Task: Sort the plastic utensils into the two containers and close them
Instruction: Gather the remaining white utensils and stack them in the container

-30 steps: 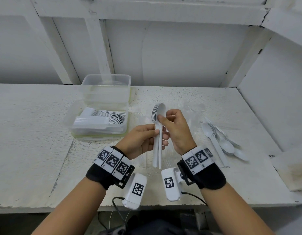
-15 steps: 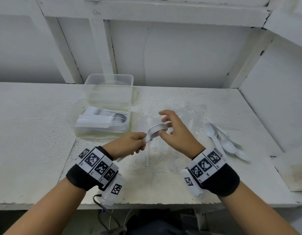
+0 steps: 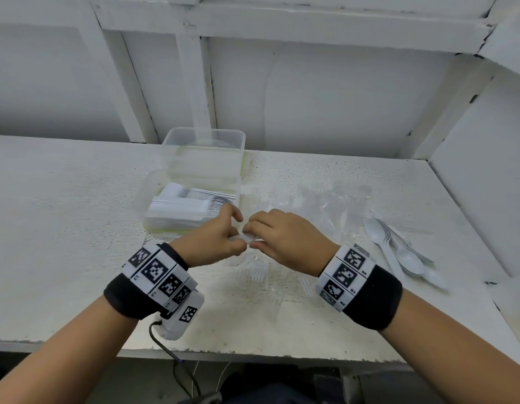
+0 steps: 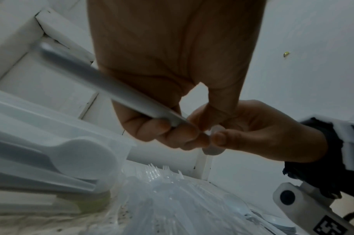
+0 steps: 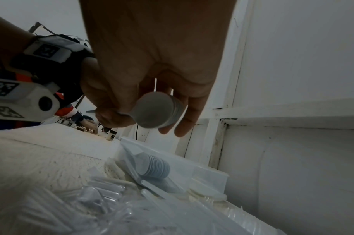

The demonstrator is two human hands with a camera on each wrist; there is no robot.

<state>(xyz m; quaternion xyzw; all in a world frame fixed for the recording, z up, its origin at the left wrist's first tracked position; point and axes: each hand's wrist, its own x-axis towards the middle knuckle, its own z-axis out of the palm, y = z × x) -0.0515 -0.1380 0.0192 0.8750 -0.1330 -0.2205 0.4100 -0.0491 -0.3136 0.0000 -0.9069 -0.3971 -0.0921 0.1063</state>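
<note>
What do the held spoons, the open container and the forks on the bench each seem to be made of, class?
Held spoons: opaque white plastic, matte; thin nested bowls with no shine.
Open container: clear, slightly frosted plastic; the stacked spoons show through its wall.
Forks: transparent, glossy plastic, probably; the bench shows through them.

White spoons near the white shelf's right edge; more white spoons fill a clear, green-rimmed container — clear forks mid-shelf. Black wristbands — black-and-white square markers.
</note>
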